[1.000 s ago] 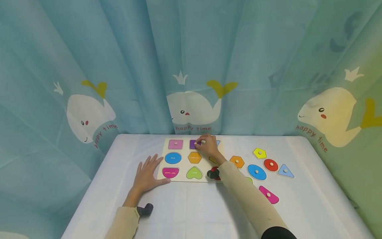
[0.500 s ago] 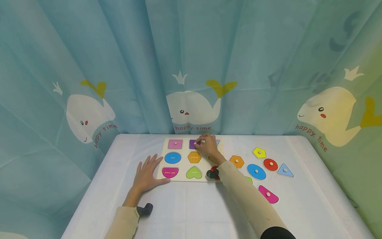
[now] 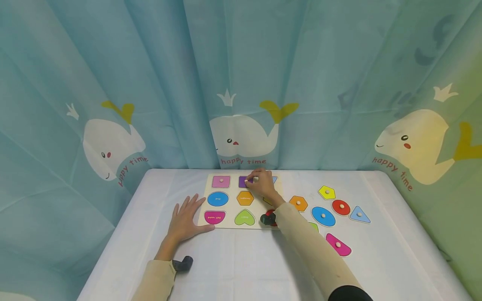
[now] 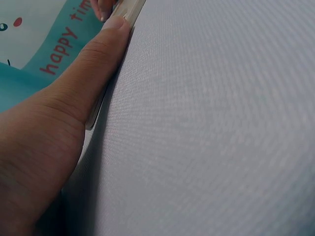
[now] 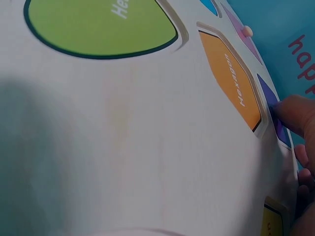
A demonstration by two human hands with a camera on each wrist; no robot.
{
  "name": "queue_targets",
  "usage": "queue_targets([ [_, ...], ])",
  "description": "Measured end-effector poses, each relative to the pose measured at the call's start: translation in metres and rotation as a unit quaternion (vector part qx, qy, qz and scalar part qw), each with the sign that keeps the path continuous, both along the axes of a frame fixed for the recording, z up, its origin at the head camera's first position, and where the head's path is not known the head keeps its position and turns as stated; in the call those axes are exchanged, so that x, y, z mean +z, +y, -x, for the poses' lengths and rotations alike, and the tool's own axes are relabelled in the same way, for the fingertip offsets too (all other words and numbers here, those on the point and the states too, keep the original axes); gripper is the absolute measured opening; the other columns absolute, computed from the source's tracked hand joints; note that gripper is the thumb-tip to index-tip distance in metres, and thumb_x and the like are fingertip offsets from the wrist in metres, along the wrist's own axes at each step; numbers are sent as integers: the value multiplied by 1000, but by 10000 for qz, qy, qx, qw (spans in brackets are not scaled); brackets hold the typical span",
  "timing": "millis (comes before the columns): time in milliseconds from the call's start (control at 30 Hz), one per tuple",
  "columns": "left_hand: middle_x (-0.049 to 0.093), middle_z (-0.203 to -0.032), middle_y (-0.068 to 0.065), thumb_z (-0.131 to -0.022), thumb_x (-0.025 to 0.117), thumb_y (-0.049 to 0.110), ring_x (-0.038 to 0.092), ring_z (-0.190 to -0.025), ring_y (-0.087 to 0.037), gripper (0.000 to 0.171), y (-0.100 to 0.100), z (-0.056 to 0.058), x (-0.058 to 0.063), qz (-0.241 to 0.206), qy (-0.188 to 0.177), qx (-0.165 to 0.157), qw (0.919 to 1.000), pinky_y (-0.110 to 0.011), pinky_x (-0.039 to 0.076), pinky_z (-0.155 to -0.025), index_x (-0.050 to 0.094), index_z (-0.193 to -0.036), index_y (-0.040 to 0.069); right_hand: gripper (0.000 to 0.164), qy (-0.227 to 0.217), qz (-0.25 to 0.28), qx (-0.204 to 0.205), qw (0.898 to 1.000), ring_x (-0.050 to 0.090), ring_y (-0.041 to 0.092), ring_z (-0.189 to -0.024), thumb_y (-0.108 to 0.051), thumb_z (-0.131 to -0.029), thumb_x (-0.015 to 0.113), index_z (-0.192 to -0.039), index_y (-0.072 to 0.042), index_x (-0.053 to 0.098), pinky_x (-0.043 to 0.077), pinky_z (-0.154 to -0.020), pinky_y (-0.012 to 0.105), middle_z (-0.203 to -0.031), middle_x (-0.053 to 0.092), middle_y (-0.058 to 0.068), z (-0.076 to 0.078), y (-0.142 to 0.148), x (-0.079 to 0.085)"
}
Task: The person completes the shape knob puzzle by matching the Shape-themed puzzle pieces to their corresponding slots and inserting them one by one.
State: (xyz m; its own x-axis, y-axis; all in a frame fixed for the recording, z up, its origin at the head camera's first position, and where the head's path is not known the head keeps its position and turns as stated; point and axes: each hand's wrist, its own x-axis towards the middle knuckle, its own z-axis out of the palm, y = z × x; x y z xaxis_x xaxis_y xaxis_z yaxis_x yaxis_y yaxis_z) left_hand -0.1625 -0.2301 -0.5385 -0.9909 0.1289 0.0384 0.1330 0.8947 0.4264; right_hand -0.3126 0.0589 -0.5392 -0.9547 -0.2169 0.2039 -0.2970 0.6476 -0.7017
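Evidently, the left hand (image 3: 185,220), left of the frame's lower centre, had its fingers spread beside the board (image 3: 231,208), thumb on the lower edge, presumably bracing it. Near the frame's centre, the right hand (image 3: 262,184) pinched the knob (image 3: 246,181) of the purple piece (image 3: 242,184), likely the surest hold on something flat. Farther right, the blue oval (image 3: 324,221) and red circle (image 3: 341,212) lay knob-up, handy for grasping

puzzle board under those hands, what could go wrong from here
The right hand pinches the purple piece; whether it sits flush is hard to tell, so it might tip on release.

The right sleeve passes close to the green piece and pink trapezoid, so pulling back could nudge them.

The left hand touches the puzzle board at its edge; a push there might shift it.
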Motion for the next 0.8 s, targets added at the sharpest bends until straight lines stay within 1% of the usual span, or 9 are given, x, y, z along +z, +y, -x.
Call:
queue_targets([
  [233,29,-167,-15,-72,82,64,15,-155,-42,106,-1,1,-3,10,-89,28,10000,-72,5,-120,42,-158,16,13,21,-85,159,9998,52,32,-121,-18,-89,79,-96,-7,81,32,-107,51,-121,67,15,0,2,5],
  [300,29,-167,-14,-72,81,65,15,-156,-42,106,-1,2,-4,17,-118,32,9999,-71,5,-120,42,-158,16,14,-42,-109,281,9995,53,32,-121,-18,-90,79,-99,-7,80,32,-108,52,-120,67,15,-1,3,8],
  [400,29,-167,-13,-72,80,67,14,-156,-41,107,-1,2,-6,48,-138,43,9999,-71,5,-120,42,-158,17,20,-234,-139,457,9986,52,33,-120,-19,-91,79,-107,-7,78,36,-106,52,-122,67,14,-2,8,14],
  [467,29,-167,-13,-72,80,67,15,-156,-41,106,-1,1,-6,34,-127,48,9999,-70,5,-120,42,-158,17,25,-273,-178,583,9978,52,35,-120,-18,-91,80,-112,-6,76,39,-104,52,-123,67,15,-2,13,19],
  [533,29,-167,-13,-72,80,66,15,-156,-41,106,-1,1,-6,23,-108,52,9999,-70,5,-120,43,-158,17,29,-216,-311,692,9969,52,37,-122,-18,-90,81,-116,-6,75,42,-104,54,-127,66,15,-3,18,25],
  [667,29,-167,-14,-72,81,66,14,-156,-42,106,0,-1,-4,-25,-121,56,9999,-70,4,-120,43,-157,16,33,122,-660,890,9938,49,42,-133,-17,-89,81,-118,-4,73,38,-112,59,-131,65,18,-4,31,37],
  [733,29,-167,-14,-72,81,66,14,-156,-42,106,0,-1,-3,-39,-120,54,9999,-70,4,-120,42,-158,16,33,194,-768,953,9923,49,42,-133,-16,-90,80,-120,-4,72,38,-112,60,-131,64,19,-5,39,43],
  [800,29,-167,-14,-72,81,66,14,-156,-42,106,-1,0,-3,-42,-90,58,9999,-70,4,-120,43,-157,17,34,234,-846,1036,9907,52,41,-128,-15,-91,79,-121,-3,71,42,-108,58,-130,63,20,-6,48,51],
])
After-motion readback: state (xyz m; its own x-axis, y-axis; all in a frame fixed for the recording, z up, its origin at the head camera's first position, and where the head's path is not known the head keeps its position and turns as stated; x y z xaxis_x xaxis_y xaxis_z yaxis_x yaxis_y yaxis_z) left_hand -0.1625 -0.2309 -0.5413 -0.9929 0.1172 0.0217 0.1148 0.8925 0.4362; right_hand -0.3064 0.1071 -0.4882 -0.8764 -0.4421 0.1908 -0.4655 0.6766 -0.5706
